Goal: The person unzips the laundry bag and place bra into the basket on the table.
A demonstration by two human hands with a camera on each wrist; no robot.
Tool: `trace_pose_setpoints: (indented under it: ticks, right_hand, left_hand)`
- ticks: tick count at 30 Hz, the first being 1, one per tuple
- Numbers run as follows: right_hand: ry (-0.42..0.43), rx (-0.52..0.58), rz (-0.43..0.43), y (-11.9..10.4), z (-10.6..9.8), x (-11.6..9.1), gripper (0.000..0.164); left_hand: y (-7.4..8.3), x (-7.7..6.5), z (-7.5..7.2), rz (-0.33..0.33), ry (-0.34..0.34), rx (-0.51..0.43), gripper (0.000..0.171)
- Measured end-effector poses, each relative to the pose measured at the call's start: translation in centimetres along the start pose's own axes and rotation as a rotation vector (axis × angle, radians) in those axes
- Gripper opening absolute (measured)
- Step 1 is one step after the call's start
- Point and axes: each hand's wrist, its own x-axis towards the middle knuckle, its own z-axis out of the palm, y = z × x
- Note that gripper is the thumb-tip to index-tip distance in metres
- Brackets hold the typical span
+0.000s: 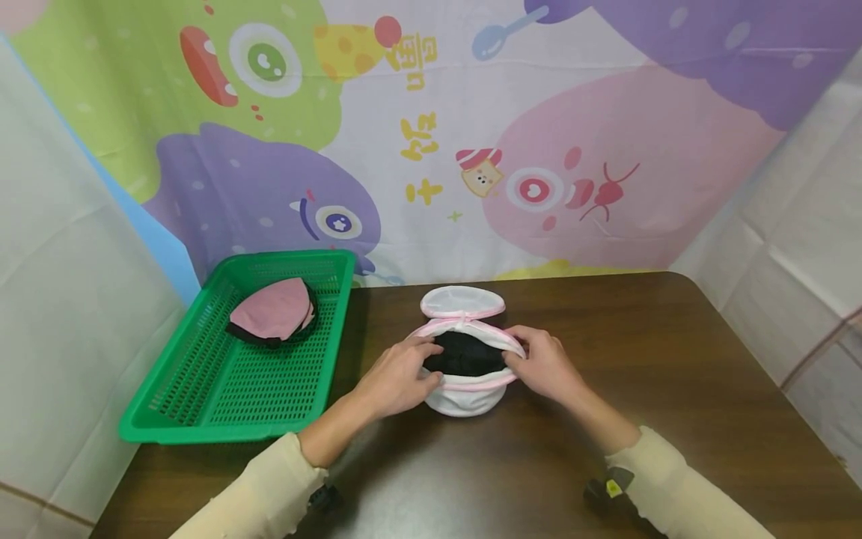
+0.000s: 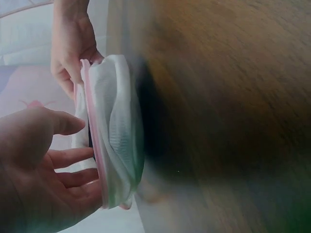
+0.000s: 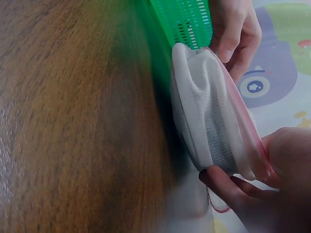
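A round white mesh laundry bag (image 1: pixel 465 400) with pink zipper trim stands on the table, its lid (image 1: pixel 462 302) folded back. Inside lies a black fabric item (image 1: pixel 465 353) whose kind I cannot tell. My left hand (image 1: pixel 400 378) is at the bag's left rim, fingers loosely bent over the edge and thumb apart from them in the left wrist view. On the other side my right hand (image 1: pixel 547 364) grips the rim, thumb at the opening and fingers along the outer wall. In the right wrist view the mesh side (image 3: pixel 204 107) sags in folds.
A green perforated basket (image 1: pixel 330 359) stands to the left, holding a folded pink fabric item (image 1: pixel 272 308) with black edging. Behind the brown wooden table (image 1: pixel 646 337) hangs a cartoon-printed cloth (image 1: pixel 431 247).
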Motion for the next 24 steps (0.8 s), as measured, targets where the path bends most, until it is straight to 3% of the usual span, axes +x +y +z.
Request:
trace_pose_setpoints:
  ticks: [8, 19, 21, 24]
  right_hand:
    - [-0.010, 0.021, 0.016, 0.1, 0.2, 0.0, 0.031]
    - [-0.020, 0.025, 0.029, 0.1, 0.3, 0.0, 0.032]
    - [-0.018, 0.016, 0.025, 0.1, 0.3, 0.0, 0.032]
    - [-0.015, 0.008, 0.018, 0.1, 0.3, 0.0, 0.032]
  left_hand:
    - [-0.6, 0.3, 0.3, -0.069, 0.002, 0.011, 0.055]
    - [-0.9, 1.2, 0.7, -0.156, -0.036, -0.064, 0.066]
    - [-3.1, 2.3, 2.6, -0.136, -0.029, -0.053, 0.071]
    - [-5.0, 3.4, 4.3, -0.115, -0.009, -0.031, 0.075]
